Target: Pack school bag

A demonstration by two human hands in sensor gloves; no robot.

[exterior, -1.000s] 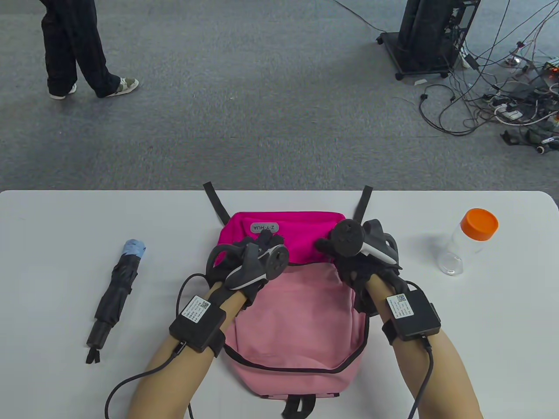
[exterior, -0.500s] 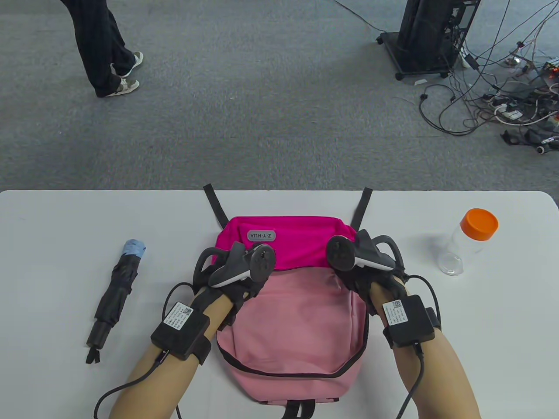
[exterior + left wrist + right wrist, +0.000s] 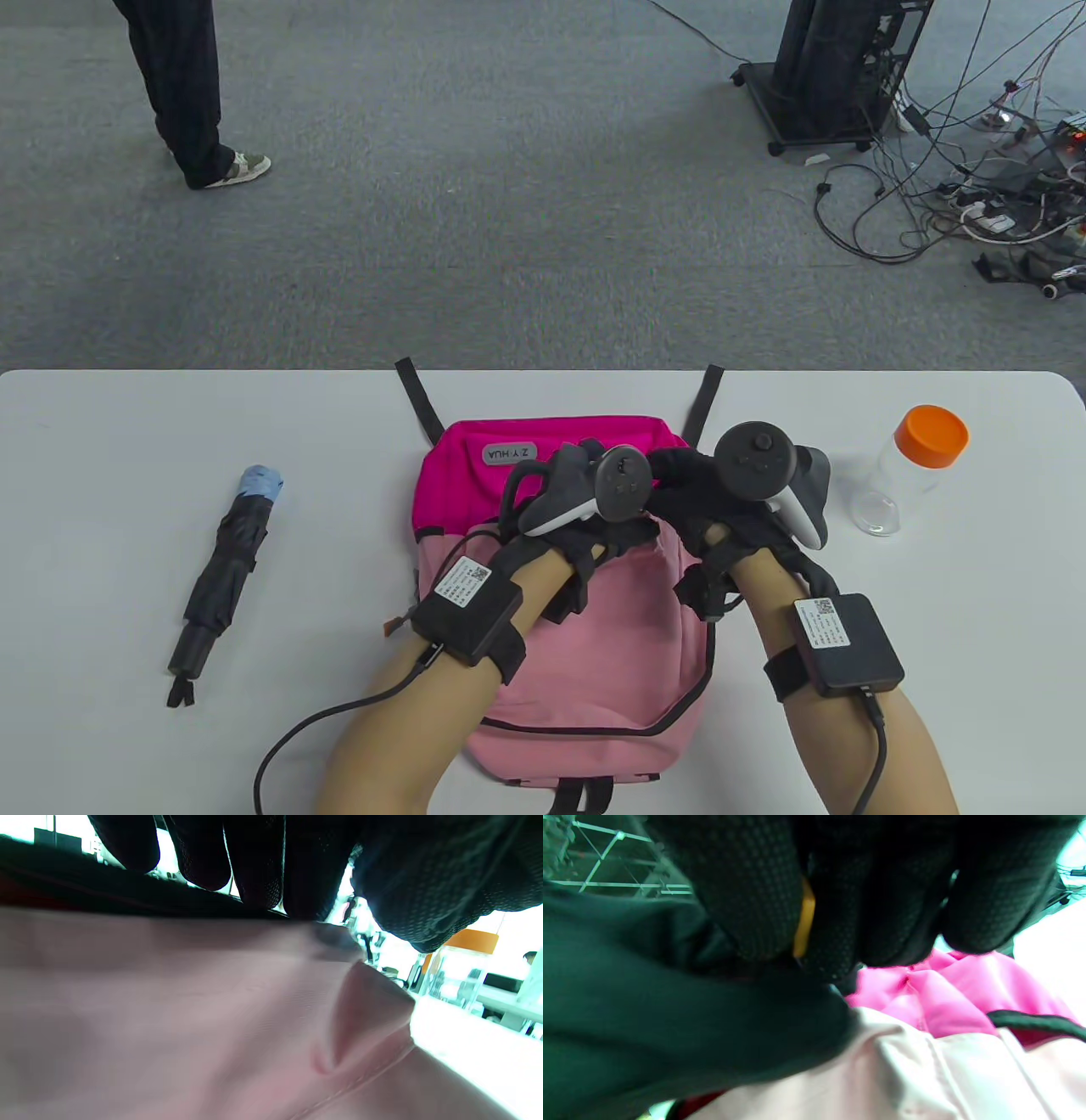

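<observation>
A pink backpack (image 3: 585,654) lies flat in the middle of the table, with a magenta upper panel and a light pink lower panel. Both hands meet at the seam between the panels, on the bag's right half. My left hand (image 3: 624,531) presses its fingers (image 3: 254,870) onto the dark seam edge, and the light pink fabric (image 3: 169,1005) is bunched beside them. My right hand (image 3: 691,505) is curled tightly on the seam by the magenta fabric (image 3: 937,997); a small yellow piece (image 3: 805,921) shows between its fingers (image 3: 746,891). What it pinches is hidden.
A folded black umbrella (image 3: 222,581) lies on the table to the left of the bag. A clear bottle with an orange cap (image 3: 912,471) stands to the right, also in the left wrist view (image 3: 462,963). A person stands on the carpet beyond the table.
Both hands moved right along the seam: the left from the bag's left side to its middle, the right a little up and outward. The bag shifted slightly.
</observation>
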